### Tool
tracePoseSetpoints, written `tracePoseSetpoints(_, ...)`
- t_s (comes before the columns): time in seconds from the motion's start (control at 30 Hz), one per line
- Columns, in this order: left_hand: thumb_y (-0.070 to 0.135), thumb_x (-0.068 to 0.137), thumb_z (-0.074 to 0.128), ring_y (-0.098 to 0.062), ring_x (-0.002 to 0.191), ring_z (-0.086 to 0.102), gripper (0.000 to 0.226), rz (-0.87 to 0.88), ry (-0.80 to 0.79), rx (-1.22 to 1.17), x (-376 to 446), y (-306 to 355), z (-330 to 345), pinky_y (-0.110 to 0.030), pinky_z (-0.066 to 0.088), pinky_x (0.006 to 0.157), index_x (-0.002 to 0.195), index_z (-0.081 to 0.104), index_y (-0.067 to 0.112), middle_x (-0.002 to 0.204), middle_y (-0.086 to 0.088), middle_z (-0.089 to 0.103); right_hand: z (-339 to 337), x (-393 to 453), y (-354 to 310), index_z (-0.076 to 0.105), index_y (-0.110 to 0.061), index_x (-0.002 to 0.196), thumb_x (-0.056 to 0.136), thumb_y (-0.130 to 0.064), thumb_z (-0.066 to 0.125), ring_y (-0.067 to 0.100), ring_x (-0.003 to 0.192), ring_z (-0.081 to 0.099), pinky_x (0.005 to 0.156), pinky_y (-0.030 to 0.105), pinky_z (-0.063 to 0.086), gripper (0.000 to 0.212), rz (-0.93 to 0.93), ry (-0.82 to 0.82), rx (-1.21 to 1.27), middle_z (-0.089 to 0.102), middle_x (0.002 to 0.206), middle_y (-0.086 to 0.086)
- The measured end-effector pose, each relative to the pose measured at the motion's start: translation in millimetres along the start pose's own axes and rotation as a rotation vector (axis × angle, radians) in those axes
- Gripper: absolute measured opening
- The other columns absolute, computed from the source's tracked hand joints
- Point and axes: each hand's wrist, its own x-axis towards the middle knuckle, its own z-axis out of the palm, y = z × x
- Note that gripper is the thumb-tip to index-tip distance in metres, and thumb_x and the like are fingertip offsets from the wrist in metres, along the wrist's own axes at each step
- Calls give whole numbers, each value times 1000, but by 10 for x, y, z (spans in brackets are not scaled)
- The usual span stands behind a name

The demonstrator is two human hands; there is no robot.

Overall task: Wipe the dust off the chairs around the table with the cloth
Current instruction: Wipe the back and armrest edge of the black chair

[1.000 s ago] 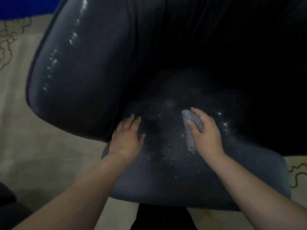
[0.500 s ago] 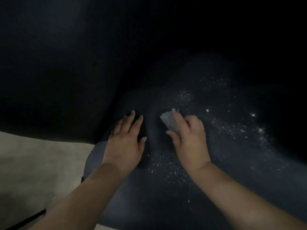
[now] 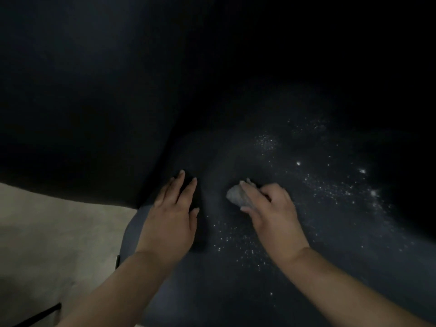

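Pale floor [image 3: 47, 232] shows only at the lower left; everything else in front of me is the dark chair [image 3: 212, 291], its back rising in deep shadow and its seat spreading toward me. My left hand [image 3: 168, 223] lies flat on the seat near the left edge, fingers straight, which I judge steadies the chair while I rub. My right hand [image 3: 271, 213] grips the bunched grey cloth [image 3: 237, 195] and presses it to the seat just right of the left hand, close to the crease where seat meets back. White dust [image 3: 330, 187] sits thickest to the right of the cloth and in a patch below it (the strip between my hands looks cleaner). Rightward the seat gives open room for a long sweep; leftward my other hand and the seat edge come quickly.
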Motion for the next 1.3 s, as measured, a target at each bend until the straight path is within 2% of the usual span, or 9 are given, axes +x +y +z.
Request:
tracePoseSetpoints(0.17, 27, 96, 49, -20, 143, 22, 58, -24, 18, 35, -212, -106, 37, -30, 13, 118, 150, 29, 19, 159, -1, 18, 178, 467, -82, 55, -16, 134, 87, -9, 66, 35, 94, 51, 85, 46, 48, 49, 193, 129, 48, 52, 103, 19)
tracePoseSetpoints(0.3, 37, 95, 47, -20, 144, 18, 62, -56, 12, 17, -354, -125, 76, -33, 15, 119, 151, 25, 25, 160, 2, 15, 260, -116, -299, 60, -17, 130, 77, -5, 76, 31, 82, 54, 72, 46, 53, 56, -5, -12, 71, 53, 93, 14)
tracePoseSetpoints(0.37, 45, 94, 45, -19, 145, 12, 67, -61, -4, 30, -420, -150, 111, -33, 13, 119, 152, 17, 29, 161, 4, 7, 186, -270, -210, 63, -17, 126, 74, -4, 79, 31, 76, 54, 67, 46, 54, 55, -20, -23, 60, 52, 88, 12)
tracePoseSetpoints(0.53, 63, 88, 37, -17, 147, 0, 79, -47, -2, 69, -503, -230, 189, -36, 11, 119, 152, -2, 36, 161, 8, -9, 232, 289, -170, 57, -12, 132, 85, -10, 70, 36, 85, 52, 79, 48, 50, 49, 86, 121, 38, 50, 95, 19)
tracePoseSetpoints(0.6, 66, 86, 35, -16, 147, -1, 81, -47, 8, 57, -515, -234, 215, -34, 10, 117, 152, -3, 37, 161, 9, -10, 309, 227, -327, 56, -12, 133, 85, -14, 71, 35, 85, 52, 79, 47, 50, 50, 49, 73, 74, 50, 94, 17)
tracePoseSetpoints(0.73, 66, 86, 38, -16, 147, -1, 82, -49, 17, 62, -573, -281, 244, -34, 11, 116, 152, -1, 37, 160, 9, -10, 268, -465, -332, 63, -15, 126, 76, -11, 79, 29, 75, 52, 64, 46, 53, 52, -69, -30, 30, 51, 86, 12)
tracePoseSetpoints(0.93, 65, 87, 38, -17, 147, -1, 81, -40, 31, 67, -653, -309, 282, -29, 1, 114, 152, 2, 35, 161, 6, -5, 360, 41, -294, 61, -10, 128, 84, -11, 71, 37, 80, 52, 75, 49, 51, 46, 50, 155, 12, 51, 92, 19)
tracePoseSetpoints(1.17, 62, 87, 43, -19, 147, 4, 81, -35, 5, 57, -694, -307, 268, -36, 12, 118, 153, 7, 33, 162, 3, -1, 443, -787, -451, 61, -17, 128, 78, -11, 76, 30, 77, 53, 66, 44, 53, 53, -98, 25, -47, 52, 90, 12)
tracePoseSetpoints(1.3, 62, 87, 43, -22, 145, 12, 78, -40, -1, 83, -735, -288, 264, -41, 20, 118, 153, 13, 32, 161, 2, 6, 382, -452, -252, 63, -12, 126, 83, -8, 71, 36, 77, 51, 70, 47, 52, 44, 88, 215, -84, 50, 89, 18)
